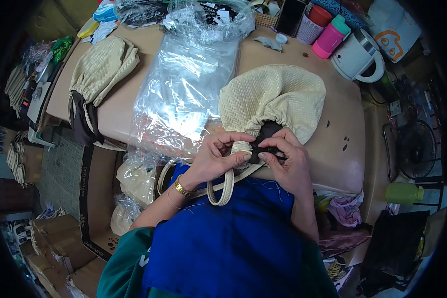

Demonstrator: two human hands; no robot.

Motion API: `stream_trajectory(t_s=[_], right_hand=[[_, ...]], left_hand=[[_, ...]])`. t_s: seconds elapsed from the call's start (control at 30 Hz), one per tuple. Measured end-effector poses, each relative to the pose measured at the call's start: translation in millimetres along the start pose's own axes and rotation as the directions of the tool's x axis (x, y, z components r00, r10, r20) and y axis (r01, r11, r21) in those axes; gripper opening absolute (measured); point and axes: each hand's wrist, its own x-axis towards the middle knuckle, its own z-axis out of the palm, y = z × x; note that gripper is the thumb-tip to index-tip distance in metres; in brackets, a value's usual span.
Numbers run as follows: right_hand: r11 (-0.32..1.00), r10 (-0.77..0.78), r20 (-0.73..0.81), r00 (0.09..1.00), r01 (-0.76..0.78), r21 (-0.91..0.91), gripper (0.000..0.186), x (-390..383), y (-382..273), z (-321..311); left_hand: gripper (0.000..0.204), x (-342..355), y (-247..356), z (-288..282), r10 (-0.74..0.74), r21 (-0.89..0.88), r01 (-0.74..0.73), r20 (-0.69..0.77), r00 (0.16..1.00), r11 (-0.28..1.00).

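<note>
A cream woven bag (273,94) with a gathered mouth and dark lining (268,130) lies on the table before me. My left hand (218,155) is closed, its thumb and fingers pinching the bag's gathered cream edge. From that edge a cream strap (221,196) loops down over my blue apron. My right hand (290,161) is closed too, thumb and forefinger pinched beside the dark lining. A slim black piece (278,155) shows at those fingertips; whether it is a tool or part of the bag I cannot tell. Loose threads hang near both wrists.
A second cream bag (104,69) lies at the table's left. Clear plastic sheets (188,84) cover the middle. At the back right stand a pink bottle (329,39), a white kettle (357,54) and a phone (290,17). An open cardboard box (97,198) sits below left.
</note>
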Motion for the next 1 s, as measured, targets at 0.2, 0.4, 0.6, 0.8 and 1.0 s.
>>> stream_trajectory(t_s=[0.2, 0.4, 0.6, 0.8, 1.0], right_hand=[[1.000, 0.004, 0.029, 1.000, -0.004, 0.011, 0.019, 2.1, 2.9, -0.7], [0.996, -0.076, -0.040, 0.996, 0.078, 0.051, 0.014, -0.8, 13.5, 4.1], [0.736, 0.215, -0.215, 0.952, -0.014, 0.676, 0.020, -9.9, 9.4, 6.8], [0.984, 0.078, -0.257, 0.963, -0.034, 0.172, 0.033, -16.6, 11.0, 13.8], [0.990, 0.057, -0.203, 0.978, -0.029, 0.136, 0.026, -8.4, -0.7, 28.0]], left_hand=[[0.023, 2.4, -1.4, 2.8, 0.032, 0.156, -0.024, -0.054, 0.998, 0.988], [0.013, 4.2, -2.3, 14.4, 0.125, 0.159, -0.104, -0.128, 0.984, 0.982], [0.021, 5.7, 3.9, -7.3, -0.100, -0.224, 0.089, -0.039, 0.994, 0.971], [0.056, 1.2, 22.8, 0.0, -0.087, -0.167, 0.103, 0.097, 0.991, 0.981], [0.080, 1.1, 25.4, -0.4, -0.104, -0.126, 0.125, 0.159, 0.982, 0.984]])
